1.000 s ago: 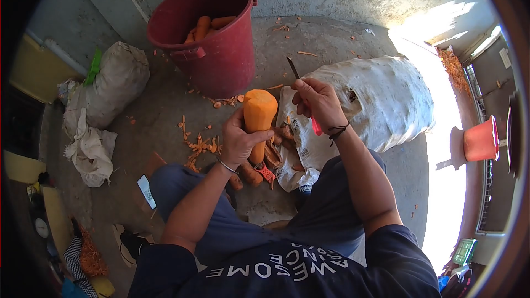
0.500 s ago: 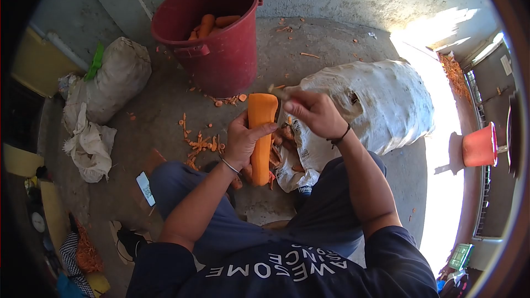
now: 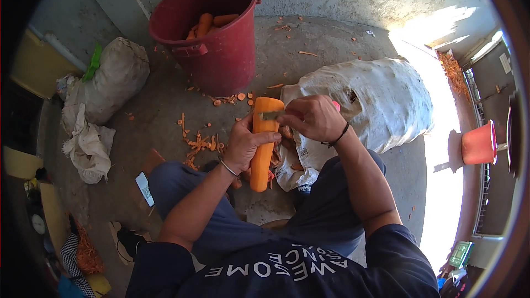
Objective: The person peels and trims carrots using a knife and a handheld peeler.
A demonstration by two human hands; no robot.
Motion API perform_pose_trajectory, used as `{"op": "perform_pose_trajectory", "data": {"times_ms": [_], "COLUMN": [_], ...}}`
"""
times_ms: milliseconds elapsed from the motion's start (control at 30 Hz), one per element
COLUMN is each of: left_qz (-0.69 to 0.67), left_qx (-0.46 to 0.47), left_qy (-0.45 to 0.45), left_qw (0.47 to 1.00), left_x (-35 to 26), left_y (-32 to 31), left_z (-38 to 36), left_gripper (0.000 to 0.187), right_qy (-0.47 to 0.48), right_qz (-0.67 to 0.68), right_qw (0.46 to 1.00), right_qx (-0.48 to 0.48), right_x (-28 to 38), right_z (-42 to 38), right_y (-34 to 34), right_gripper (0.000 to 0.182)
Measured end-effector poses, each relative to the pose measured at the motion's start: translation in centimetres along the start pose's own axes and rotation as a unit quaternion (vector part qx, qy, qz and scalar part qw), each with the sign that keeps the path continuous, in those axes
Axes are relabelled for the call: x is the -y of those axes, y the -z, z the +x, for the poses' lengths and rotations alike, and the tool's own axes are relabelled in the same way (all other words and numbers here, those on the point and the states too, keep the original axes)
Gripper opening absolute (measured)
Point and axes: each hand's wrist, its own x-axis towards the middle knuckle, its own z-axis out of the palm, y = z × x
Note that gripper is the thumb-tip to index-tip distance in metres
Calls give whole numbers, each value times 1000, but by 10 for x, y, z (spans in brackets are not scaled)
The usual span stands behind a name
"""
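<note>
My left hand (image 3: pixel 243 146) is wrapped round a large peeled carrot (image 3: pixel 261 163), which stands nearly upright above my lap. In my right hand (image 3: pixel 314 117) is a knife (image 3: pixel 271 115) with a pinkish-red handle, partly hidden by the fingers. Its blade lies across the upper part of the carrot. Behind and below the carrot, more carrots (image 3: pixel 287 141) show at the mouth of a white sack (image 3: pixel 370 102).
A red bin (image 3: pixel 229 63) holding carrots stands at the back. Orange peelings (image 3: pixel 200 144) litter the floor. At the left are a filled sack (image 3: pixel 118 80) and a phone (image 3: pixel 144 189); a red bucket (image 3: pixel 479 143) is at the right.
My right hand has brought the knife from beside the carrot's top onto its upper side. The carrot has turned and tilted slightly in my left hand, its lower end a little further down.
</note>
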Motion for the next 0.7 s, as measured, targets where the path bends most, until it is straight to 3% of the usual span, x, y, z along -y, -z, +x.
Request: {"op": "perform_pose_trajectory", "data": {"times_ms": [100, 300, 400, 467, 533, 567, 633, 700], "left_qz": [-13, 22, 39, 56, -99, -100, -231, -239], "left_qx": [-7, 1, 5, 11, 24, 23, 9, -1], "left_qy": [8, 8, -1, -10, 88, 88, 133, 124], "left_qw": [1000, 1000, 999, 998, 991, 991, 964, 963], "left_x": [-5, -4, -2, -2, -11, -11, -9, -7], "left_y": [-4, 0, 1, 1, -1, 0, 1, 2], "left_z": [-1, 0, 0, -2, -4, -3, -2, 0], "left_gripper": [44, 46, 44, 41, 35, 35, 39, 42], "right_qy": [26, -28, -36, -143, -179, -215, -256, -295], "right_qz": [11, 16, 25, 28, 45, 62, 128, 194], "right_qw": [1000, 999, 999, 989, 983, 974, 958, 936], "right_qx": [6, 21, -20, 6, -11, -28, -18, -7], "right_x": [7, -3, -12, -15, -31, -38, -38, -37], "right_z": [-1, 1, 2, 6, 7, 7, 7, 9], "right_y": [-1, 7, 8, 16, 5, -1, -3, -4], "right_gripper": [32, 39, 41, 42, 48, 54, 59, 63]}}
